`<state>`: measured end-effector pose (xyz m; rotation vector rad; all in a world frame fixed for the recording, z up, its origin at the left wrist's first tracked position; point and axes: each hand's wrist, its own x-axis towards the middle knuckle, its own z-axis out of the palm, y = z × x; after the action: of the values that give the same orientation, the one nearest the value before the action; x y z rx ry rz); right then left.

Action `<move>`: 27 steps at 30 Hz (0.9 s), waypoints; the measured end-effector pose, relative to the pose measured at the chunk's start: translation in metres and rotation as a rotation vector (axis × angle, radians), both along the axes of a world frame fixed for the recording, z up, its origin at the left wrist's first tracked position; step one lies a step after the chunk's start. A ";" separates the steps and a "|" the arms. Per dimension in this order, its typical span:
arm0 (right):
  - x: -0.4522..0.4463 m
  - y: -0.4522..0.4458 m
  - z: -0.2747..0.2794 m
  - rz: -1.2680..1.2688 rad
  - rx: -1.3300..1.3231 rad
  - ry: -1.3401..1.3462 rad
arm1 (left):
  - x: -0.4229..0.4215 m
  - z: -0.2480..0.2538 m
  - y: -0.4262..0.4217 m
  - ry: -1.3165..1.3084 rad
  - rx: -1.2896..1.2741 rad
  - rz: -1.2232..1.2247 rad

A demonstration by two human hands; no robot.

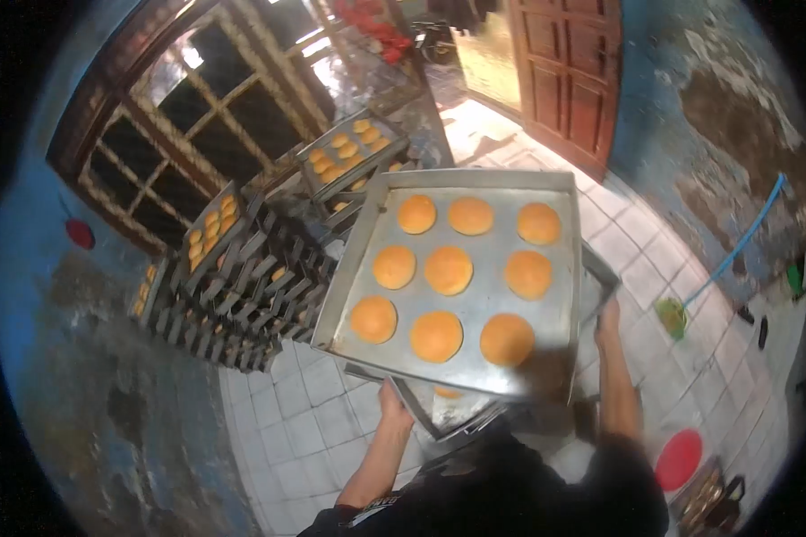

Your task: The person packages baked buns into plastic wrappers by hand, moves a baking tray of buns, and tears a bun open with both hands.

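In front of my body is a stack of metal baking trays. The top baking tray (475,365) bears several round golden buns (448,269) in rows. Beneath it, turned at an angle, a lower baking tray (414,407) sticks out at the front and right, with part of a bun showing inside. My left hand (393,407) is closed on the lower tray's near edge. At the right, my right hand (608,320) grips the same lower tray near its corner; the fingers of both hands are partly hidden under the metal.
Tall stacks of trays (242,300) stand at left by the window (197,98); another tray of buns (349,154) tops a stack farther back. An open wooden door (569,80) is ahead. A green-headed broom (672,315) and red round object (679,459) are on the tiled floor (304,412).
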<state>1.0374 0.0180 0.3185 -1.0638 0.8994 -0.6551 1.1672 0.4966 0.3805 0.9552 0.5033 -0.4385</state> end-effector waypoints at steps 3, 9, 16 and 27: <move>-0.043 -0.010 -0.033 0.197 -0.020 0.115 | 0.018 0.001 0.041 0.015 0.041 0.065; 0.024 0.009 0.077 0.320 -0.096 0.102 | 0.037 0.039 0.064 -0.032 0.023 -0.013; 0.090 0.044 0.096 0.319 -0.218 0.090 | 0.024 0.070 0.072 -0.182 0.363 0.059; 0.125 0.208 0.147 0.347 -0.392 -0.022 | -0.038 -0.021 0.263 -0.456 0.149 0.136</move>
<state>1.1628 0.2259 0.4652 -1.5194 0.5551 -0.5595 1.1290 0.7594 0.3595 1.1173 0.1852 -0.0532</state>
